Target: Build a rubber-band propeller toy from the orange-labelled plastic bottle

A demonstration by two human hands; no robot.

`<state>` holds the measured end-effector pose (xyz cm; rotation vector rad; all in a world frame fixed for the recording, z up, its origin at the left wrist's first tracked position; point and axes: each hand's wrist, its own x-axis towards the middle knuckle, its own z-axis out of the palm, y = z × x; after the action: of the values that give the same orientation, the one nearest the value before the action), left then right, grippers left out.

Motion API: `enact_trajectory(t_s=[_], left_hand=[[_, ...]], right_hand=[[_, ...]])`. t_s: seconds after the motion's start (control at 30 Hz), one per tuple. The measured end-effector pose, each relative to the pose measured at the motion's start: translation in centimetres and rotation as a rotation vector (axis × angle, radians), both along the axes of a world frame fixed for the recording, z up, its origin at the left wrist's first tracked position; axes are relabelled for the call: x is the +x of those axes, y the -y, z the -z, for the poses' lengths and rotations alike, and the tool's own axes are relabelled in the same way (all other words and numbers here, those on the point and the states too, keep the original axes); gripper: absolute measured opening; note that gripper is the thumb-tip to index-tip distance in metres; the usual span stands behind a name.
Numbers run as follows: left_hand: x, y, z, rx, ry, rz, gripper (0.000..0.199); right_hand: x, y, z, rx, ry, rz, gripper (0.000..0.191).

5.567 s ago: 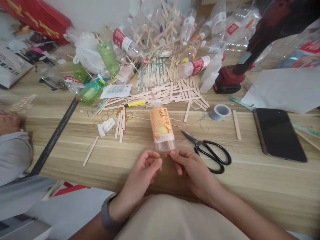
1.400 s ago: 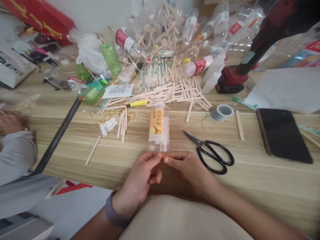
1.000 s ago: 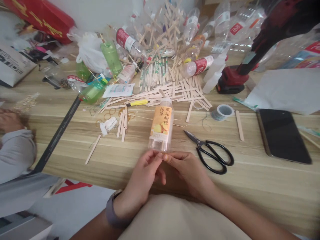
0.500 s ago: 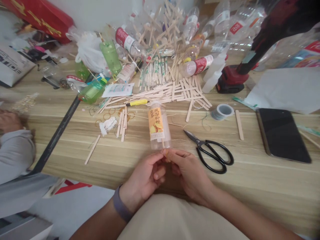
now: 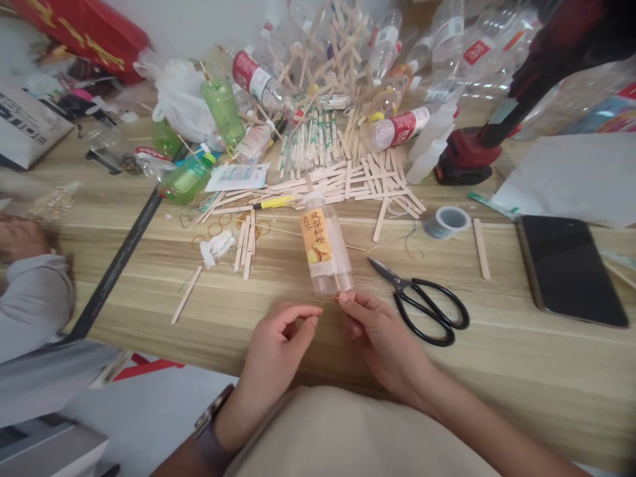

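A clear plastic bottle (image 5: 342, 255) with an orange-yellow label lies on its side in front of me, its neck pointing away. A thin wooden stick (image 5: 309, 180) shows at the neck, and another length is visible through the wall near the base. My right hand (image 5: 380, 331) is closed in a pinch right at the bottle's base. My left hand (image 5: 283, 341) is apart from the bottle, thumb and forefinger pinching a thin yellowish rubber band (image 5: 328, 303) stretched across to the right fingertips. What else the right fingers grip is hidden.
Black-handled scissors (image 5: 422, 298), a spool (image 5: 446, 221) and a phone (image 5: 571, 268) lie to the right. Behind are craft sticks (image 5: 328, 182), a yellow cutter (image 5: 275, 202), many bottles and a red-black power tool (image 5: 470, 156). At left, a person's sleeve (image 5: 37, 308) rests on the table.
My left hand has drawn away to the left and down from the right hand, stretching the band between them. The bottle has tilted, its base shifting right.
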<state>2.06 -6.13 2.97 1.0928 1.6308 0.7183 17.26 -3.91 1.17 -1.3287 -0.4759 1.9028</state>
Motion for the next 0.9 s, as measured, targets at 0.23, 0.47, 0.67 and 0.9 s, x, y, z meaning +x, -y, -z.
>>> enact_trajectory(t_s=[0.23, 0.47, 0.67, 0.9], left_hand=[[-0.9, -1.8, 0.0, -0.031, -0.181, 0.053, 0.016], [-1.2, -3.5, 0.2, -0.154, -0.014, 0.224, 0.016], [-0.5, -3.1, 0.8, -0.220, 0.291, 0.020, 0.032], [1.9, -1.5, 2.9, -0.122, 0.524, -0.255, 0.037]], right_hand=[[-0.4, 0.2, -0.1, 0.038, -0.006, 0.004, 0.035], [-0.7, 0.4, -0.2, 0.123, 0.013, -0.046, 0.032], [-0.5, 0.1, 0.2, 0.125, 0.023, -0.076, 0.036], [-0.6, -0.4, 0.4, 0.025, -0.092, -0.090, 0.032]])
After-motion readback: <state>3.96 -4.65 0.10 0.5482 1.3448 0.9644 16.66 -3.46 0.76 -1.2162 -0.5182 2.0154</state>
